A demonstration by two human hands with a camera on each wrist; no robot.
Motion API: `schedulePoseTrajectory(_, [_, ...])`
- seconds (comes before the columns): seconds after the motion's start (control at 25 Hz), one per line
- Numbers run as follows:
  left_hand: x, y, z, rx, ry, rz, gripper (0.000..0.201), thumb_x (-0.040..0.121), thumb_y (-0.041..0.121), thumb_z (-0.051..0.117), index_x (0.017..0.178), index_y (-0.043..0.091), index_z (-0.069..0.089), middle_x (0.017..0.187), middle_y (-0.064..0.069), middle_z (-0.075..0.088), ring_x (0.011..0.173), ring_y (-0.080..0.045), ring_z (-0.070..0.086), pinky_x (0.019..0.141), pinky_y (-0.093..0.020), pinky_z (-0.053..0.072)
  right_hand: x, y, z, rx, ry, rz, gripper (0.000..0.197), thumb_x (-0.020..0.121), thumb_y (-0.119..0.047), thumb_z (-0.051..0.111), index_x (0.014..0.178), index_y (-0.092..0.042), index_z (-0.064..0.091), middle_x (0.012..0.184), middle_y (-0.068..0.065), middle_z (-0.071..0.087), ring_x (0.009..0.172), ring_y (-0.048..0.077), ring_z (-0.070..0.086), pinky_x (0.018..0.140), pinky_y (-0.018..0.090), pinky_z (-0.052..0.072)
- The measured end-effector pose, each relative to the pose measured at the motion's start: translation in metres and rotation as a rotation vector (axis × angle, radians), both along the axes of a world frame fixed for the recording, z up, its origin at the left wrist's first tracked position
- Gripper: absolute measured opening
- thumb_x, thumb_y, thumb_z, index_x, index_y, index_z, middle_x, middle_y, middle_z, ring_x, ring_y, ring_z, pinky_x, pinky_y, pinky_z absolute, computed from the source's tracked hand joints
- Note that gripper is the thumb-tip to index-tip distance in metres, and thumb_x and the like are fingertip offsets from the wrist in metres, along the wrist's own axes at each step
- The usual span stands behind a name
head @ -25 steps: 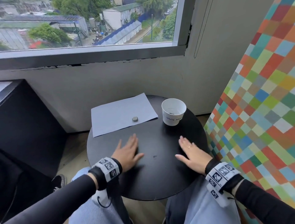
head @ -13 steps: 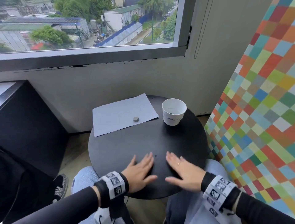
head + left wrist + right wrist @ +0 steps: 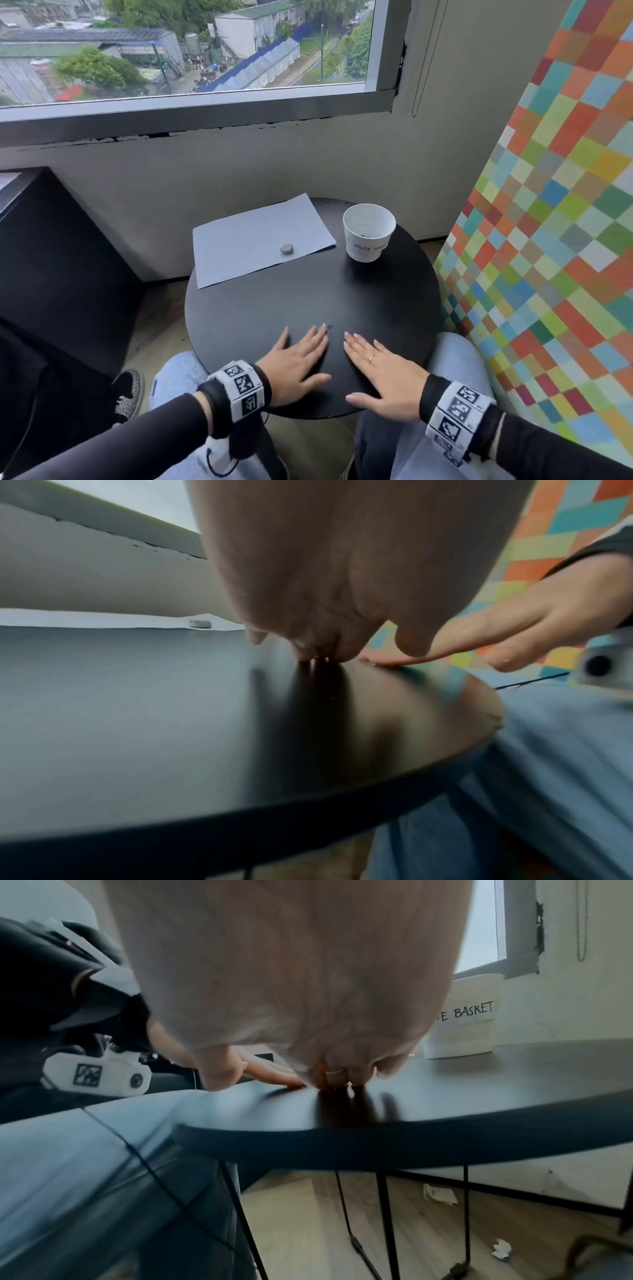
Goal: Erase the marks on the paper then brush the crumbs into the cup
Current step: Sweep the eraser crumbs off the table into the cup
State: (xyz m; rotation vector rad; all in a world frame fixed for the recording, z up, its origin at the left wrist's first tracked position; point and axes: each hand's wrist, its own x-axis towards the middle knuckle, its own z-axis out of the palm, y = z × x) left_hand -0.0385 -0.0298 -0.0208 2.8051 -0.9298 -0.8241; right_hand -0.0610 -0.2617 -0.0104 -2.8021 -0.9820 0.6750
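A pale sheet of paper (image 3: 257, 236) lies at the back left of the round black table (image 3: 239, 308), with a small grey eraser (image 3: 286, 248) on its near part. A white paper cup (image 3: 369, 233) labelled "WASTE BASKET" stands at the back right, dark bits inside. My left hand (image 3: 298, 356) and right hand (image 3: 380, 366) lie flat on the table near its front edge, fingers straight, tips almost meeting. A few tiny dark crumbs (image 3: 330, 327) sit just beyond the left fingertips. The cup (image 3: 466, 1020) shows behind my right hand in the right wrist view.
A multicoloured chequered panel (image 3: 548, 205) stands close on the right. A black cabinet (image 3: 51, 257) sits to the left, and a wall with a window (image 3: 205, 51) lies behind the table. My knees in jeans are under the front edge.
Both hands slid across the table toward each other and back toward the front edge, from wide apart to nearly touching. Paper, eraser and cup stayed put.
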Motion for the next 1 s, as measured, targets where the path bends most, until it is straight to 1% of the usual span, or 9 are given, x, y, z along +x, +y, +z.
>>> schedulePoseTrajectory(0.08, [0.001, 0.005, 0.004, -0.023, -0.005, 0.028, 0.129, 0.052, 0.086, -0.031, 0.158, 0.015, -0.007, 0.163, 0.002, -0.019, 0.148, -0.007, -0.015, 0.117, -0.048, -0.014, 0.019, -0.007, 0.003, 0.044, -0.008, -0.054, 0.099, 0.078, -0.075, 0.007, 0.153, -0.011, -0.002, 0.159, 0.002, -0.012, 0.142, 0.006, -0.016, 0.114, 0.025, -0.010])
schedulePoseTrajectory(0.16, [0.018, 0.016, 0.007, -0.019, -0.060, 0.177, 0.135, 0.049, 0.090, -0.031, 0.158, 0.015, -0.004, 0.163, 0.002, -0.018, 0.150, -0.009, -0.011, 0.118, -0.050, -0.011, 0.056, -0.022, 0.002, 0.051, -0.010, -0.204, 0.087, 0.091, -0.065, 0.023, 0.153, -0.009, 0.000, 0.160, 0.004, -0.010, 0.145, 0.010, -0.011, 0.116, 0.028, -0.005])
schedulePoseTrajectory(0.28, [0.039, 0.028, 0.017, 0.074, -0.086, 0.328, 0.090, 0.092, 0.073, 0.005, 0.158, 0.012, -0.002, 0.164, 0.000, -0.014, 0.151, -0.010, -0.007, 0.119, -0.052, -0.009, 0.101, -0.036, 0.000, -0.090, 0.035, -0.354, 0.082, 0.097, -0.058, 0.030, 0.152, -0.007, -0.002, 0.160, 0.006, -0.010, 0.147, 0.014, -0.008, 0.118, 0.034, -0.001])
schedulePoseTrajectory(0.36, [0.045, 0.032, 0.019, 0.087, -0.115, 0.363, 0.072, 0.104, 0.053, 0.020, 0.158, 0.011, -0.002, 0.165, -0.001, -0.012, 0.152, -0.010, -0.007, 0.119, -0.052, -0.009, 0.106, -0.027, -0.004, -0.122, 0.022, -0.302, 0.086, 0.095, -0.062, 0.030, 0.152, -0.007, -0.003, 0.160, 0.006, -0.012, 0.147, 0.015, -0.008, 0.119, 0.034, -0.001])
schedulePoseTrajectory(0.48, [0.048, 0.034, 0.015, 0.142, -0.099, 0.385, 0.071, 0.105, 0.052, 0.020, 0.158, 0.010, 0.000, 0.165, -0.002, -0.010, 0.152, -0.011, -0.006, 0.118, -0.052, -0.009, 0.075, 0.000, -0.009, -0.059, -0.040, -0.093, 0.094, 0.089, -0.070, 0.030, 0.152, -0.009, -0.003, 0.160, 0.005, -0.012, 0.147, 0.014, -0.009, 0.118, 0.031, -0.003])
schedulePoseTrajectory(0.6, [0.045, 0.035, 0.009, 0.202, -0.069, 0.352, 0.073, 0.104, 0.053, 0.020, 0.158, 0.009, -0.001, 0.165, -0.004, -0.011, 0.152, -0.012, -0.005, 0.119, -0.054, -0.008, 0.034, 0.016, -0.005, -0.011, -0.034, 0.073, 0.106, 0.074, -0.080, 0.012, 0.153, -0.011, -0.003, 0.160, 0.002, -0.012, 0.146, 0.011, -0.010, 0.117, 0.028, -0.008])
schedulePoseTrajectory(0.72, [0.043, 0.036, 0.008, 0.222, -0.080, 0.319, 0.075, 0.104, 0.055, 0.020, 0.158, 0.008, -0.003, 0.165, -0.005, -0.013, 0.152, -0.013, -0.005, 0.119, -0.054, -0.008, 0.045, 0.007, 0.004, 0.018, 0.012, 0.070, 0.107, 0.070, -0.081, 0.006, 0.153, -0.013, -0.001, 0.160, -0.001, -0.008, 0.146, 0.008, -0.008, 0.116, 0.025, -0.007])
schedulePoseTrajectory(0.88, [0.043, 0.037, 0.007, 0.237, -0.079, 0.313, 0.076, 0.103, 0.055, 0.020, 0.157, 0.008, -0.004, 0.165, -0.005, -0.014, 0.152, -0.013, -0.006, 0.119, -0.054, -0.008, 0.090, -0.014, 0.003, -0.075, -0.011, -0.164, 0.090, 0.090, -0.069, 0.027, 0.153, -0.011, -0.001, 0.160, 0.001, -0.009, 0.146, 0.009, -0.008, 0.120, 0.030, -0.002])
schedulePoseTrajectory(1.0, [0.042, 0.038, 0.007, 0.236, -0.081, 0.306, 0.075, 0.103, 0.055, 0.020, 0.157, 0.008, -0.004, 0.165, -0.005, -0.015, 0.152, -0.013, -0.006, 0.119, -0.055, -0.008, 0.068, 0.001, -0.007, -0.060, -0.062, -0.035, 0.092, 0.090, -0.067, 0.033, 0.153, -0.010, -0.003, 0.160, 0.004, -0.011, 0.147, 0.012, -0.009, 0.119, 0.030, -0.004])
